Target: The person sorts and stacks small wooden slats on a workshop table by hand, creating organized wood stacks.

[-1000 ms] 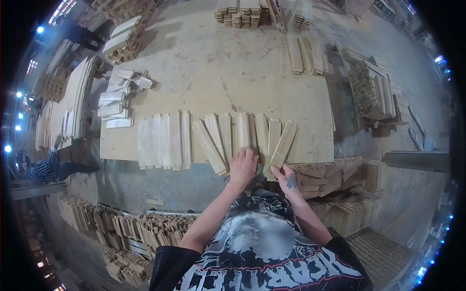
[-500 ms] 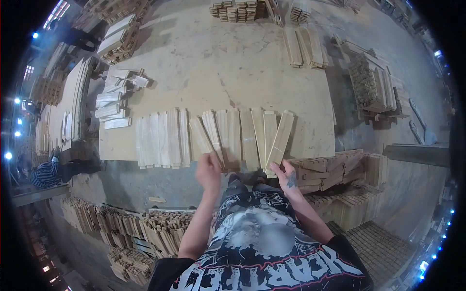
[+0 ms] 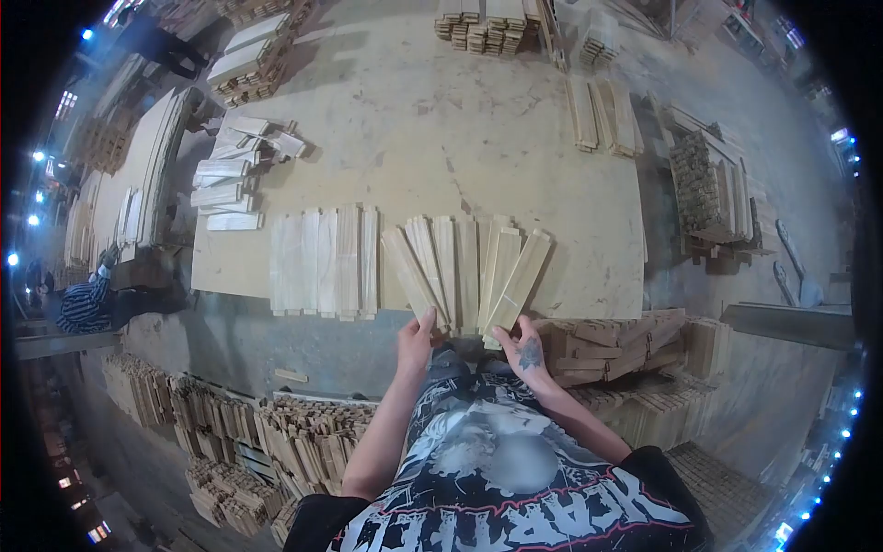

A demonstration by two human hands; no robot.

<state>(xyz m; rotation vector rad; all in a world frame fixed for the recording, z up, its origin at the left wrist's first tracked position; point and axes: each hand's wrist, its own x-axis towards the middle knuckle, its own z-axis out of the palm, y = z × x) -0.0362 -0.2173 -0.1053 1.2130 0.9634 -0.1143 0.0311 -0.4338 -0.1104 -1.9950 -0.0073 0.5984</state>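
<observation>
Several pale wooden slats (image 3: pixel 444 262) lie fanned out at the table's near edge, between my two hands. My left hand (image 3: pixel 417 342) is closed on the near end of the leftmost slanted slat (image 3: pixel 410 274), thumb on top. My right hand (image 3: pixel 522 348), tattooed on its back, grips the near end of the rightmost slat (image 3: pixel 526 276), which leans to the right over its neighbour. Left of the fan, a row of upright slats (image 3: pixel 326 262) lies side by side on the table (image 3: pixel 368 175).
Loose slats (image 3: pixel 225 195) lie at the table's left, and more slats (image 3: pixel 602 115) at its far right. Stacked wood (image 3: pixel 313 432) stands behind me at lower left, with bundles (image 3: pixel 616 345) at lower right. A person in striped clothing (image 3: pixel 85 305) is at far left.
My left hand has come down onto the left slanted slat. The fanned slats have drawn closer together, leaving a gap beside the row on the left. The view has shifted slightly.
</observation>
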